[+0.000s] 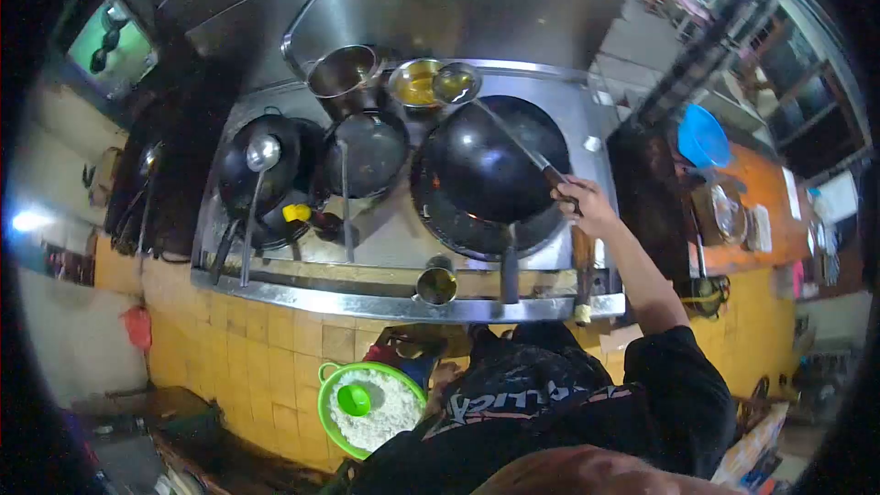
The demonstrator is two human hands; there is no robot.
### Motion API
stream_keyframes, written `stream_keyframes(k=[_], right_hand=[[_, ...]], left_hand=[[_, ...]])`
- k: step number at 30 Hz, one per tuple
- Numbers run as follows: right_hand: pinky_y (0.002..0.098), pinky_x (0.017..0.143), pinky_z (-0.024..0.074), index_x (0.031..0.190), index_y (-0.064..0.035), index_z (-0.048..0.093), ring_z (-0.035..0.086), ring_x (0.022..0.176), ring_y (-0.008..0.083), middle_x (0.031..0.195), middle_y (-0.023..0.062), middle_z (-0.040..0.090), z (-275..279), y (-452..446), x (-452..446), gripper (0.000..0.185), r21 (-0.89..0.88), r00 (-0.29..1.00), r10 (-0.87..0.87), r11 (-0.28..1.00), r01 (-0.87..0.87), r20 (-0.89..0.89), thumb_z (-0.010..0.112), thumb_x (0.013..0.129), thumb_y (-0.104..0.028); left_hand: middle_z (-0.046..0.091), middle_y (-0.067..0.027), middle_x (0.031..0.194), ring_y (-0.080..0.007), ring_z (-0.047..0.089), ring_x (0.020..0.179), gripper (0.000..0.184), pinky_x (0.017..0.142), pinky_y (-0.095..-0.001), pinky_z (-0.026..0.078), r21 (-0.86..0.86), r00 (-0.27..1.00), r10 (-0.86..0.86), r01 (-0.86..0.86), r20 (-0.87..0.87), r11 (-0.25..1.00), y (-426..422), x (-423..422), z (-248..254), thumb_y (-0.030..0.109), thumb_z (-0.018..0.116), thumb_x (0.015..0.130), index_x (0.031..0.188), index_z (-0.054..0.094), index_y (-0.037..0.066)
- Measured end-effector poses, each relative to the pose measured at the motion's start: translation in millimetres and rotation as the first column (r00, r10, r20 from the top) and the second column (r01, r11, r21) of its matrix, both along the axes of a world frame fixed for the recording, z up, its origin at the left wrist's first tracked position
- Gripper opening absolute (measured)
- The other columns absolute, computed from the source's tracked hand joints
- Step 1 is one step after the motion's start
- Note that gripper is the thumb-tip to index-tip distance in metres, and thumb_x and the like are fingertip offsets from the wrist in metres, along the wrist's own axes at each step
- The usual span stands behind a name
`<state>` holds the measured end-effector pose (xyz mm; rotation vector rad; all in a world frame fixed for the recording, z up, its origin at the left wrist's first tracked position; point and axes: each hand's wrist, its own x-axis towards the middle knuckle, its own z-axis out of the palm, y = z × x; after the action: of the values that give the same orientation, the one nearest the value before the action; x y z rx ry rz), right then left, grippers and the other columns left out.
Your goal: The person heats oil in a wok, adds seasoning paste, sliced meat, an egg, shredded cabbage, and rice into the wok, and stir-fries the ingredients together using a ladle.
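Right fingers (572,191) wrap the ladle's (524,147) dark handle, cup end by the metal bowl (403,82). Probably stiff, cup-heavy, maybe slick; hold the dark end. Left hand (446,373): grip unclear.

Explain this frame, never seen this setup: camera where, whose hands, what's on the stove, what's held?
No machine: one person's bare hands. The single picture comes from a camera worn on the head, looking forward and down. The right hand grips a long-handled ladle beside a steel bowl of yellow liquid. The left hand seems lowered near a green basin of white contents; its grip is unclear. On the metal stove sit a large wok, a smaller wok and a tall pot.
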<state>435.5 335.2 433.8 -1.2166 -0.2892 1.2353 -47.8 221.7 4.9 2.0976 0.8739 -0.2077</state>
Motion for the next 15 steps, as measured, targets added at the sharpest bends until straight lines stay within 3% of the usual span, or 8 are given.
stream_keyframes(k=[2, 4, 6, 7, 9, 10, 12, 15], right_hand=[[0.0198, 0.041, 0.0291, 0.099, -0.0007, 0.054, 0.042, 0.054, 0.0067, 0.074, 0.0033, 0.051, 1.0, -42.2, -6.1, 0.017, -0.072, 1.0, -0.029, 0.997, 0.028, -0.001, 0.054, 0.084, -0.006], [0.0199, 0.042, 0.0287, 0.101, -0.0009, 0.055, 0.041, 0.053, 0.0062, 0.073, 0.002, 0.05, -8.4, -74.6, -15.2, 0.019, -0.118, 0.996, -0.011, 0.993, 0.021, 0.091, 0.055, 0.083, -0.006], [0.0203, 0.043, 0.0284, 0.109, -0.0019, 0.055, 0.039, 0.052, 0.005, 0.067, -0.0018, 0.046, -22.7, -95.9, -22.7, 0.029, -0.157, 0.968, 0.053, 0.987, -0.014, 0.245, 0.057, 0.079, -0.004], [0.0203, 0.043, 0.0284, 0.109, -0.0019, 0.055, 0.039, 0.052, 0.005, 0.067, -0.0018, 0.046, -36.2, -104.4, -25.1, 0.029, -0.159, 0.97, 0.064, 0.987, -0.026, 0.235, 0.057, 0.079, -0.004], [0.0203, 0.044, 0.0291, 0.109, -0.003, 0.055, 0.038, 0.05, 0.0048, 0.062, -0.0034, 0.043, -67.1, -117.3, -30.7, 0.03, -0.156, 0.777, 0.085, 0.988, 0.017, 0.624, 0.056, 0.079, -0.005], [0.0205, 0.044, 0.0304, 0.104, -0.0032, 0.056, 0.038, 0.049, 0.0052, 0.059, -0.0043, 0.04, -70.0, -117.2, -34.6, 0.026, -0.135, 0.793, 0.029, 0.989, 0.067, 0.609, 0.055, 0.079, -0.006], [0.0205, 0.043, 0.0299, 0.104, -0.0031, 0.056, 0.039, 0.049, 0.005, 0.059, -0.0046, 0.041, -60.5, -112.1, -34.3, 0.024, -0.128, 0.876, 0.026, 0.991, 0.042, 0.482, 0.055, 0.081, -0.006], [0.0205, 0.041, 0.0291, 0.101, -0.0032, 0.055, 0.039, 0.048, 0.0045, 0.064, -0.0031, 0.044, -54.3, -80.2, -21.9, 0.018, -0.037, 0.948, 0.015, 0.999, -0.003, 0.319, 0.055, 0.083, -0.008]], left_hand=[[0.055, -0.0094, 0.116, -0.0253, 0.056, 0.102, 0.057, 0.083, -0.0403, 0.047, 0.229, 0.969, -0.245, 0.233, 0.022, 0.945, 16.8, 2.8, -4.8, 0.045, 0.065, 0.074, 0.12, 0.053, 0.013], [0.054, -0.0091, 0.118, -0.0258, 0.055, 0.103, 0.059, 0.084, -0.0411, 0.047, 0.501, 0.891, -0.454, 0.395, -0.005, 0.77, 28.6, 3.4, -4.0, 0.046, 0.066, 0.073, 0.121, 0.052, 0.013], [0.054, -0.0089, 0.119, -0.0261, 0.055, 0.104, 0.061, 0.084, -0.0415, 0.047, 0.54, 0.882, -0.471, 0.409, -0.027, 0.735, 35.4, 4.0, 4.5, 0.046, 0.066, 0.073, 0.122, 0.052, 0.014], [0.056, -0.0108, 0.112, -0.0269, 0.056, 0.1, 0.049, 0.082, -0.0402, 0.047, 0.369, 0.939, -0.342, 0.331, -0.039, 0.868, 33.9, 9.2, 10.9, 0.042, 0.063, 0.076, 0.116, 0.055, 0.014], [0.06, -0.0147, 0.099, -0.0284, 0.059, 0.093, 0.028, 0.077, -0.0376, 0.049, 0.009, 0.989, -0.068, 0.07, -0.134, 0.998, 23.6, 19.4, 25.7, 0.033, 0.057, 0.083, 0.104, 0.061, 0.015], [0.061, -0.0136, 0.092, -0.0282, 0.06, 0.087, 0.024, 0.071, -0.0388, 0.049, -0.403, 0.851, 0.517, -0.506, -0.091, 0.762, 10.6, 16.0, 44.2, 0.03, 0.054, 0.085, 0.092, 0.062, 0.01], [0.062, -0.0134, 0.091, -0.0274, 0.06, 0.086, 0.024, 0.07, -0.0382, 0.049, -0.545, 0.64, 0.757, -0.684, -0.13, 0.485, 0.8, 14.3, 76.1, 0.03, 0.054, 0.084, 0.091, 0.063, 0.009], [0.062, -0.0131, 0.09, -0.0263, 0.06, 0.084, 0.024, 0.069, -0.0373, 0.049, -0.457, 0.655, 0.741, -0.711, -0.151, 0.535, -34.5, -21.1, 70.1, 0.03, 0.053, 0.084, 0.09, 0.063, 0.009]])
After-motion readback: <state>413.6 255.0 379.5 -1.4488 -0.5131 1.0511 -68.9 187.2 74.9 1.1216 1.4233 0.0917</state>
